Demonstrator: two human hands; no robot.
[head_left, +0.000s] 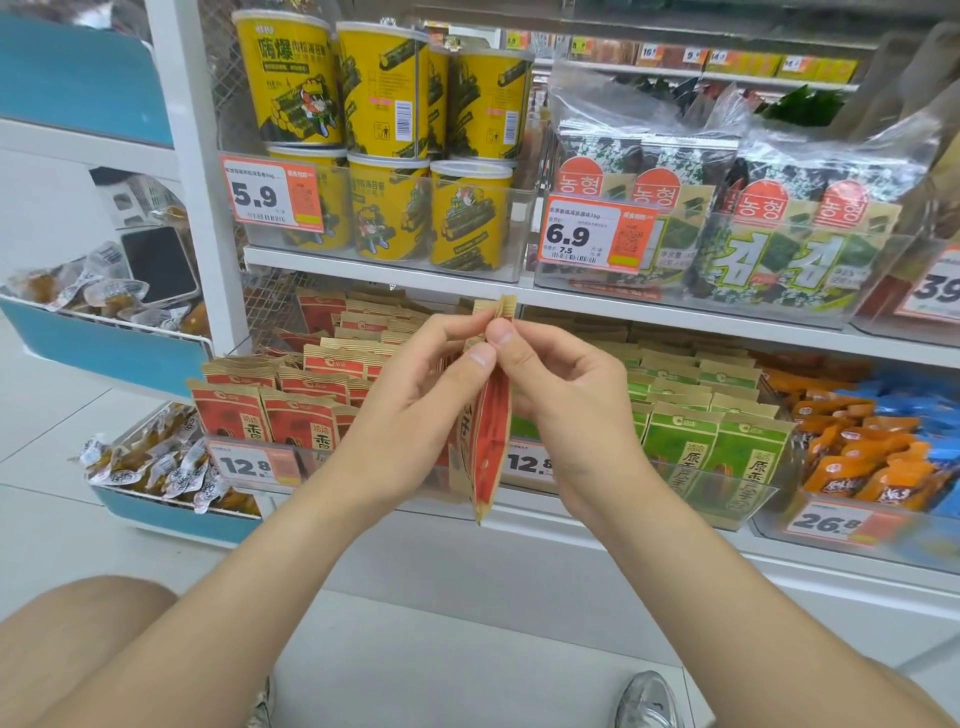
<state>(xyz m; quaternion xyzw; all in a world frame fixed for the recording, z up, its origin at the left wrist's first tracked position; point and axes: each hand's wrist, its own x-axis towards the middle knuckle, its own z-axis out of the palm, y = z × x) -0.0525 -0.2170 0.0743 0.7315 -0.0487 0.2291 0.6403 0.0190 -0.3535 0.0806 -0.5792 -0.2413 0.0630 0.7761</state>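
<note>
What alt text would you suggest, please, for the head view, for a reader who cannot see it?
A left hand and right hand pinch the top of a red-and-tan snack packet, held edge-on before shop shelves. Red packets and green packets fill the lower shelf; yellow tubs stand above.

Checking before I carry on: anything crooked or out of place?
Two top-tier yellow cans show barcodes, not fronts. Lower left, wrapped snacks hang over the blue bin's rim. The red packet looks intact.
</note>
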